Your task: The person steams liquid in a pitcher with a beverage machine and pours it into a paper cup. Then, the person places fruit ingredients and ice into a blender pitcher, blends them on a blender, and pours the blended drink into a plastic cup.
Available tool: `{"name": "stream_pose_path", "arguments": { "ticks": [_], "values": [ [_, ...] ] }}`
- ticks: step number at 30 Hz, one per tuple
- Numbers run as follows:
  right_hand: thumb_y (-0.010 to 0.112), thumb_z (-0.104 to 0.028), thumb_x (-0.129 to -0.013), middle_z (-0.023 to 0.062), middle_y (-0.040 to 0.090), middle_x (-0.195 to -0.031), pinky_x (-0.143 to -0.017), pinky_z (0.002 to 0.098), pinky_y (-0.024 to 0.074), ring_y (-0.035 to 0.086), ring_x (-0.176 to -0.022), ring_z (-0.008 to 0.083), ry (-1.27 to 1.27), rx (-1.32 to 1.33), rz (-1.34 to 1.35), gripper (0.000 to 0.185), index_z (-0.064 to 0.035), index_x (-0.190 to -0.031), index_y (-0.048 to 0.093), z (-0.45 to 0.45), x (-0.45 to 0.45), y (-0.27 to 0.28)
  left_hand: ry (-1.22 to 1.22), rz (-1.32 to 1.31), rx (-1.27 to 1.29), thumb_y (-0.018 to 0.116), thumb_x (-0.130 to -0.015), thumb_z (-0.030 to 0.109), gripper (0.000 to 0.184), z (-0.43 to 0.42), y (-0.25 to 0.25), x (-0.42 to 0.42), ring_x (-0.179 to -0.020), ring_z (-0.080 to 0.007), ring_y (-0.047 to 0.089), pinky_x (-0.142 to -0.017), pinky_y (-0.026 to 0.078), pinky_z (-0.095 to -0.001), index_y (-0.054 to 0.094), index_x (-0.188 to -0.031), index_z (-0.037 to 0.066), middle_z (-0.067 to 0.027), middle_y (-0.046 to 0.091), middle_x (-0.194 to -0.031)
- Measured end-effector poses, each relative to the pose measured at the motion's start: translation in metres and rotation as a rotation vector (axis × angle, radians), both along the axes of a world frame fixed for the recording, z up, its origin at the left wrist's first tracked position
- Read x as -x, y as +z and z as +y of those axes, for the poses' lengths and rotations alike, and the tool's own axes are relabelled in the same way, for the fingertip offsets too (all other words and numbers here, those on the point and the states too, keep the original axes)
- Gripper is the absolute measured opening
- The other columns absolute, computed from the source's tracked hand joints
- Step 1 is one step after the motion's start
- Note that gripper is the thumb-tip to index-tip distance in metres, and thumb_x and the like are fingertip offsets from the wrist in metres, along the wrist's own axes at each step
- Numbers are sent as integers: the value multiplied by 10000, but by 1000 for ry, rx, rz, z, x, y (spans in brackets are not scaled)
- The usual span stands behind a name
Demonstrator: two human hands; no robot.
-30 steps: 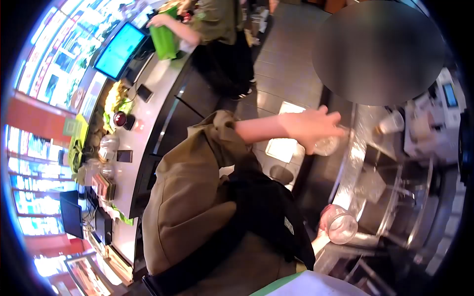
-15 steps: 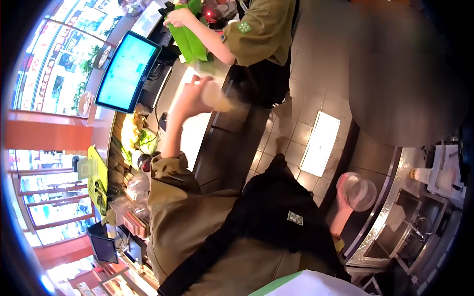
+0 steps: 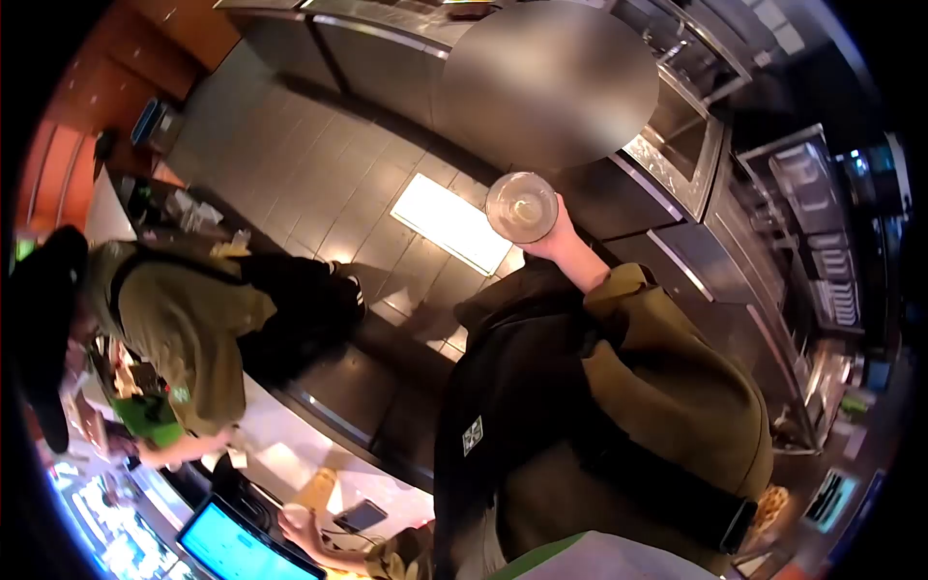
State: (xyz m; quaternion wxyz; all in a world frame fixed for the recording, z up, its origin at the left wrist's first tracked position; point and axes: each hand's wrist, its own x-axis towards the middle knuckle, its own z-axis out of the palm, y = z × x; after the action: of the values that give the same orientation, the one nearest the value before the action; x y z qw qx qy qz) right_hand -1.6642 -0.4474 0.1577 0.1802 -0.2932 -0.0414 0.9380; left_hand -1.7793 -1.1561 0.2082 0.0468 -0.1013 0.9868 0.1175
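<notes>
We are gripping a clear cup (image 3: 519, 208) in our right hand (image 3: 556, 238) near the middle of the frame; the fingers are curling around its side and its round end is facing the camera. Beyond the cup, the tiled floor (image 3: 324, 164) is showing a bright white rectangle (image 3: 452, 224) at the upper center.

At the bottom of the frame, left of center, our left hand (image 3: 303, 532) is closing around a pale cup (image 3: 294, 514) over the counter (image 3: 280, 425). We cannot tell whether this cup is touching the surface. A dark flat device (image 3: 360, 516) is lying on the counter just beside that hand, and a lit monitor (image 3: 242, 546) is standing at the lower left.

At the left of the frame, a co-worker (image 3: 179, 319) in an olive shirt is leaning over the counter, with an arm reaching beside a green bag (image 3: 147, 418). A metal sink (image 3: 677, 126) is sitting at the upper right, and a rack (image 3: 822, 222) is holding clear containers at the right. Our black apron (image 3: 512, 377) is filling the lower center.
</notes>
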Motion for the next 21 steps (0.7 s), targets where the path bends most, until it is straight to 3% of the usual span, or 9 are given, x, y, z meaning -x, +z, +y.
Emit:
{"name": "stream_pose_path", "arguments": {
  "ticks": [4, 5, 6, 8, 11, 13, 16, 19, 21],
  "values": [
    [346, -457, -782, 79, 441, -1207, -917, 480, 353, 434, -1095, 290, -150, 16, -170, 505, -129, -1147, 471, 39, -22, 8, 96, -28, -78, 787, -527, 232, 868, -14, -13, 3, -1075, -364, 347, -884, 351, -428, 333, -1266, 178, -223, 324, -1208],
    [451, -376, -765, 35, 517, -1117, -879, 412, 414, 483, -1049, 227, -209, 55, -95, 383, -160, -1075, 518, 60, -36, -8, 114, -27, -54, 795, -524, 270, 885, -11, -14, 2, -1072, -364, 345, -876, 357, -431, 325, -1270, 187, -227, 318, -1204],
    [440, -392, -772, 42, 508, -1130, -871, 422, 418, 480, -1052, 239, -256, 18, -110, 397, -156, -1083, 514, 80, -49, -12, 135, 2, -12, 799, -518, 340, 908, -6, -14, -1, -1035, -361, 388, -858, 369, -450, 320, -1273, 184, -207, 348, -1207],
    [417, -435, -780, 58, 485, -1159, -858, 439, 425, 476, -1056, 262, -374, -86, -141, 441, -149, -1107, 495, 127, -75, -18, 154, 81, 210, 775, -549, 392, 897, 33, -3, -18, -1031, -366, 434, -877, 366, -447, 315, -1277, 137, -199, 401, -1201],
    [406, -517, -767, 64, 461, -1173, -825, 435, 438, 481, -1026, 283, -627, -56, -234, 519, -162, -1142, 458, 211, -115, -31, 156, 3, 239, 703, -632, 416, 829, 89, -1, -25, -1070, -377, 414, -901, 353, -445, 302, -1277, 85, -222, 394, -1206],
    [457, -566, -724, 66, 475, -1127, -764, 403, 449, 484, -982, 272, -742, -101, -579, 560, -178, -1128, 457, 261, -135, -16, 123, -117, 199, 657, -681, 424, 796, 128, -13, -31, -1098, -387, 388, -911, 348, -447, 286, -1279, 52, -242, 373, -1215],
    [507, -580, -688, 69, 481, -1096, -697, 365, 442, 495, -921, 261, -922, -98, -612, 575, -184, -1103, 463, 378, -186, -81, 92, -163, 62, 628, -689, 459, 761, 200, -37, -47, -1107, -370, 405, -917, 334, -431, 343, -1239, 15, -251, 405, -1191],
    [503, -544, -709, 86, 481, -1100, -722, 366, 437, 494, -939, 266, -903, -69, -696, 562, -159, -1115, 449, 447, -217, -133, -40, -160, 98, 631, -717, 371, 692, 326, -18, -55, -1091, -345, 419, -911, 342, -418, 358, -1220, -18, -244, 407, -1194],
    [500, -521, -724, 98, 482, -1103, -739, 367, 433, 493, -950, 270, -849, -31, -728, 554, -142, -1124, 439, 479, -229, -163, -111, -88, -123, 618, -742, 311, 660, 395, -29, -64, -1056, -333, 434, -887, 369, -388, 334, -1238, -20, -242, 391, -1190]
  ]
}}
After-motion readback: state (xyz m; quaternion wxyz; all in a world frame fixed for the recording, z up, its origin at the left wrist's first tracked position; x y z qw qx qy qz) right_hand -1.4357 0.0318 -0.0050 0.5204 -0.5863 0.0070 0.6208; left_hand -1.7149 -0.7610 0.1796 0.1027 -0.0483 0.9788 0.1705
